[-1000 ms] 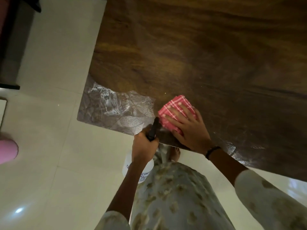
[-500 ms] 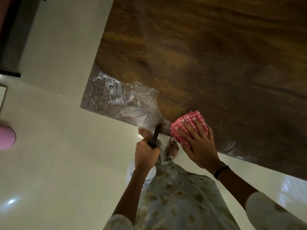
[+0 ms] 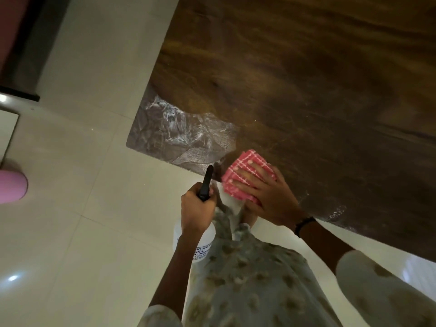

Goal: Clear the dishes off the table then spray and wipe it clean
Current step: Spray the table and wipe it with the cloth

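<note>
The dark wooden table (image 3: pixel 295 79) fills the upper right, with no dishes in view on it. A folded red-and-white checked cloth (image 3: pixel 240 171) lies at the table's near edge, and my right hand (image 3: pixel 266 197) presses flat on it. My left hand (image 3: pixel 195 206) hangs just off the near edge, closed round the black head of a white spray bottle (image 3: pixel 200 244), whose body hangs below my hand over the floor. A shiny wet patch (image 3: pixel 179 135) covers the table's near left corner.
Pale glossy floor tiles (image 3: pixel 82 208) spread to the left and below the table. A pink rounded object (image 3: pixel 11 185) sits at the left border. Dark furniture (image 3: pixel 26 55) stands at the top left. My patterned clothing (image 3: pixel 247 279) fills the bottom middle.
My right hand slid the cloth along the table toward the near edge and a little right. My left hand with the spray bottle dropped slightly away from the edge.
</note>
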Tool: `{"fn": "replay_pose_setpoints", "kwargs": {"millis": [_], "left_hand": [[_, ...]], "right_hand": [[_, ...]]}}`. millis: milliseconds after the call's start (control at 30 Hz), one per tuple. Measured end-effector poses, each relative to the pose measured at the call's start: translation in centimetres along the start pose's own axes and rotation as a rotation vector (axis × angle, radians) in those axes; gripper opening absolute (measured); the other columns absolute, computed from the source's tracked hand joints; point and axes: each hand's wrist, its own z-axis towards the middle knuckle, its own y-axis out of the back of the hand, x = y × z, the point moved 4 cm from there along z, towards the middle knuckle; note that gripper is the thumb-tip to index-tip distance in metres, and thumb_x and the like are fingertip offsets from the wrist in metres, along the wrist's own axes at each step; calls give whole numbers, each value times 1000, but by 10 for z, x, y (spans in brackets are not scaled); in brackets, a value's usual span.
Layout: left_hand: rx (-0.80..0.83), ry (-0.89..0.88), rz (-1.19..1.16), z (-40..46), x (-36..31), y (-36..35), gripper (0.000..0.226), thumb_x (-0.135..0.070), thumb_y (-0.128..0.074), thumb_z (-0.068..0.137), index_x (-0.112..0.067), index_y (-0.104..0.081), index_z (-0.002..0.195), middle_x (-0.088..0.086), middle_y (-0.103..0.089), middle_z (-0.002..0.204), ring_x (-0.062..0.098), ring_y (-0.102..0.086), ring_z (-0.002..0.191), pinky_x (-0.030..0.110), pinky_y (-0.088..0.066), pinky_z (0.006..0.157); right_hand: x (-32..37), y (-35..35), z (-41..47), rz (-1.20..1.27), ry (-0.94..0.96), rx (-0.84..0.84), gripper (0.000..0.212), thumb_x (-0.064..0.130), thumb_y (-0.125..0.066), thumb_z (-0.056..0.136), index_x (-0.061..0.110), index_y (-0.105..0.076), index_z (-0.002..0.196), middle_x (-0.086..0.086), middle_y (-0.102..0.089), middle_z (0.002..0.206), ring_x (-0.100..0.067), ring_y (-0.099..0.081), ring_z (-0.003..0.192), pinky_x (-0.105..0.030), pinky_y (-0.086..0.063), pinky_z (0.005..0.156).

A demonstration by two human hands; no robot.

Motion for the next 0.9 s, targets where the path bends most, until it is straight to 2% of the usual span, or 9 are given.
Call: {"fn": "replay_pose_setpoints", "kwargs": {"millis": [133,233,300,433,533,600,667,833,900], "left_hand": [[-1,-9,-9,7,4,9,33,-5,-61,81,-23,-48,56,-2,-43,47,11,-36,39,17,-31,44],[17,9,1,13,8,12,34,-5,-62,79,-25,-47,56,-3,-43,49,9,-38,40,23,-32,49],[34,10,4,17,8,14,28,-4,-62,78,-23,-51,60,-2,-44,50,10,-37,41,25,-33,51],[73,-2,23,22,2,20,19,-4,-62,77,-18,-55,65,-4,-41,47,12,-35,38,23,-29,49],[101,-15,61,28,-5,24,6,-7,-62,79,-11,-60,74,-4,-42,46,11,-38,37,22,-32,46],[115,-38,90,33,-9,25,5,-8,-61,79,-12,-61,76,-2,-45,48,15,-40,42,24,-36,51],[127,-60,129,36,-16,25,9,-8,-59,78,-17,-60,76,1,-49,51,27,-47,51,31,-42,56],[120,-84,138,47,-33,29,12,-8,-60,77,-11,-67,87,-3,-50,54,36,-56,62,35,-47,62],[157,-85,133,55,-37,30,13,-11,-61,79,-11,-67,91,2,-54,58,39,-60,70,40,-50,67]], "right_hand": [[-13,4,11,27,-158,0,51,47,-41,91,33,-39,140,0,-38,150,-27,-23,143,-61,-22,110],[7,4,43,62,-314,-54,53,47,-40,90,32,-39,141,0,-37,151,-26,-21,143,-61,-17,110],[22,2,55,64,-279,-60,53,46,-41,89,32,-40,141,0,-38,150,-27,-22,142,-59,-16,110],[19,-1,34,-46,32,29,53,49,-41,91,35,-37,141,0,-39,150,-29,-23,141,-58,-22,110],[-11,4,18,-81,-35,44,56,53,-38,92,35,-31,144,-1,-35,151,-28,-20,143,-56,-19,111],[-26,10,20,-73,-175,50,58,53,-35,91,34,-28,146,-4,-33,153,-29,-17,144,-56,-16,111],[-30,16,28,-50,-255,62,58,53,-35,92,34,-28,146,-4,-30,154,-30,-16,144,-58,-14,111],[-30,19,36,-47,-248,78,57,55,-30,94,31,-30,146,-4,-29,155,-31,-17,145,-60,-18,111],[-31,20,37,-39,-235,74,58,56,-29,94,31,-28,146,-5,-30,155,-32,-17,145,-60,-18,111]]}}
